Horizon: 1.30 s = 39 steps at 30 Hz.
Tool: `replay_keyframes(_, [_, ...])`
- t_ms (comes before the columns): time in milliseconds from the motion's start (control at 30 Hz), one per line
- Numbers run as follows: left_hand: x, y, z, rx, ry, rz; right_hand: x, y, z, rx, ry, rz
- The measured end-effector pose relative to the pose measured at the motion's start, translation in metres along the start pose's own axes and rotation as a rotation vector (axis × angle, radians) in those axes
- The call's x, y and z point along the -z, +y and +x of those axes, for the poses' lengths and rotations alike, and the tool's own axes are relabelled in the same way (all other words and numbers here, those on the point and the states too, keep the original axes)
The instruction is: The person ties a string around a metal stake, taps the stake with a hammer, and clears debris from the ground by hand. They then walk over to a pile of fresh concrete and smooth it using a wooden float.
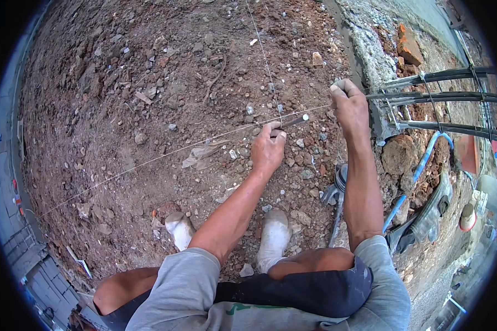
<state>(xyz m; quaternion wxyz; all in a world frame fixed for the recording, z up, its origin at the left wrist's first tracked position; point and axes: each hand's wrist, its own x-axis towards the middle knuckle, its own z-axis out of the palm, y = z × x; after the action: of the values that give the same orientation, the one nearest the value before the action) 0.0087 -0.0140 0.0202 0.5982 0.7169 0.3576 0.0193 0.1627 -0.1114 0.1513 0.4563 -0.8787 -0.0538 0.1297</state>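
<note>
My left hand (269,148) is closed around a short dark metal rod (296,121), whose bright end points up and to the right. A thin pale string (226,132) stretches across the soil from the lower left, past the rod, to my right hand (350,105). The thumb and fingers of that hand are pinched together at the string's end, beside the concrete edge. A second string (265,55) comes down from the top and meets the first near the rod. Whether it is tied to the rod I cannot make out.
Rough soil with stones (149,99) lies around my feet. On the right, dark steel bars (442,98) stick out from a concrete edge (373,49), near a broken brick (410,47). A blue hose (427,157) and a tool with a metal shaft (337,215) lie close to my right arm.
</note>
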Motion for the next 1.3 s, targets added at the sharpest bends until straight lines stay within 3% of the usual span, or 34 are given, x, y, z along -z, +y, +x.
replay_keyframes(67, [-0.003,-0.005,0.003,-0.021,0.003,-0.014,-0.003,0.059,0.014,-0.271,0.002,0.752])
replay_keyframes(167, [-0.007,-0.007,0.003,0.032,-0.026,-0.125,-0.007,0.085,-0.001,-0.35,0.031,1.243])
replay_keyframes(233, [-0.007,0.002,0.002,0.174,-0.073,-0.305,-0.01,0.099,-0.003,-0.312,-0.084,1.364])
replay_keyframes(300, [-0.009,0.001,0.004,0.169,-0.082,-0.329,-0.014,0.11,-0.002,-0.262,-0.209,1.483])
replay_keyframes(467, [-0.008,0.004,0.005,0.157,-0.096,-0.309,-0.022,0.112,-0.014,-0.355,-0.005,1.076])
replay_keyframes(567, [-0.009,0.003,0.005,0.119,-0.094,-0.273,-0.022,0.12,-0.028,-0.287,-0.129,0.736])
replay_keyframes(600, [-0.009,0.003,0.005,0.118,-0.084,-0.262,-0.02,0.121,-0.029,-0.282,-0.208,0.443])
replay_keyframes(700, [-0.012,0.003,0.004,0.104,-0.069,-0.258,-0.037,0.12,-0.041,0.132,-0.123,-0.064])
replay_keyframes(800, [-0.012,0.0,0.003,0.087,-0.072,-0.298,-0.032,0.097,-0.042,0.012,-0.328,-0.25])
replay_keyframes(900, [-0.011,-0.001,0.003,0.095,-0.095,-0.333,-0.038,0.103,-0.048,-0.005,-0.325,-0.238])
replay_keyframes(1100, [-0.009,-0.005,0.001,0.095,-0.112,-0.332,-0.046,0.093,-0.084,-0.24,-0.344,0.06])
replay_keyframes(1300, [-0.011,-0.005,-0.001,0.069,-0.042,-0.253,-0.062,0.111,-0.089,-0.231,-0.306,0.124])
